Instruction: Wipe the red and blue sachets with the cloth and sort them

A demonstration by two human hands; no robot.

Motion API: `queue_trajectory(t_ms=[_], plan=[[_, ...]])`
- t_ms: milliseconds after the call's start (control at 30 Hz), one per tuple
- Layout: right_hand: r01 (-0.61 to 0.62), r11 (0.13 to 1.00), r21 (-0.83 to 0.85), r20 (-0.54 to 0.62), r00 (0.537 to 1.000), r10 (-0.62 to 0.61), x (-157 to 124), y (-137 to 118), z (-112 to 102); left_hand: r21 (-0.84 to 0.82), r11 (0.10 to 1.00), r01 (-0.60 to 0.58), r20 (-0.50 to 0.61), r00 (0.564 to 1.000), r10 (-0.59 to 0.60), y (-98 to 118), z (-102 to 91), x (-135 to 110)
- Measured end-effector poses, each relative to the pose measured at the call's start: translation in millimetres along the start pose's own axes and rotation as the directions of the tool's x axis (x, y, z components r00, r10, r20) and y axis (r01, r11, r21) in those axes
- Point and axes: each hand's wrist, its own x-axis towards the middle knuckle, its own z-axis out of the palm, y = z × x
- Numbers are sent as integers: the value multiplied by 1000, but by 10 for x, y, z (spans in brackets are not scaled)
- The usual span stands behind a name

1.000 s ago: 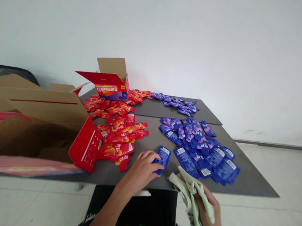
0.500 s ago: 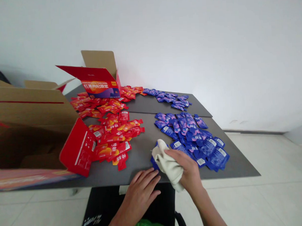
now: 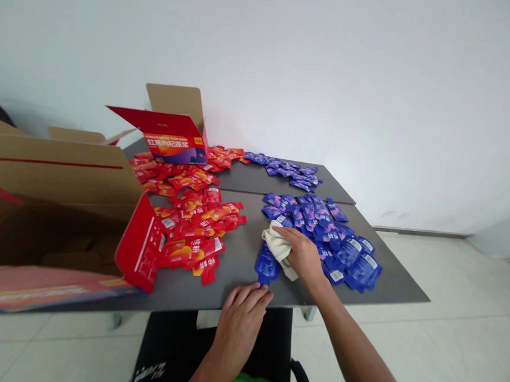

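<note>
My right hand [image 3: 302, 255] grips a pale cloth [image 3: 277, 246] and presses it on the far end of a single blue sachet [image 3: 266, 266] lying on the grey table [image 3: 236, 259]. My left hand [image 3: 242, 311] rests flat at the table's near edge, fingers stretched out, fingertips touching the near end of that sachet. A heap of blue sachets [image 3: 328, 233] lies just right of my right hand. A heap of red sachets [image 3: 195, 227] lies to the left.
A large open cardboard box [image 3: 57, 216] with a red flap fills the left side. A smaller open red box [image 3: 174, 141] stands at the back among more red sachets. Further blue sachets [image 3: 290, 171] lie on the rear table. A white wall stands behind.
My left hand let go of the blue sachet and slid back to the table edge. My right hand brought the cloth up from below the table onto the sachet.
</note>
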Motion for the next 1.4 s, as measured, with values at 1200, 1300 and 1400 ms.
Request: queue_trajectory(t_ms=[1200, 1300, 1400], plan=[[-77, 997, 5, 40, 996, 77, 27, -45, 104, -84, 991, 107, 42, 994, -104, 75, -50, 69], [-18, 997, 71, 41, 999, 15, -300, -222, 63, -83, 992, 97, 35, 995, -94, 77, -44, 65], [6, 994, 109, 132, 991, -21, -586, -334, 121, -73, 992, 107, 30, 994, -105, 79, -53, 68]])
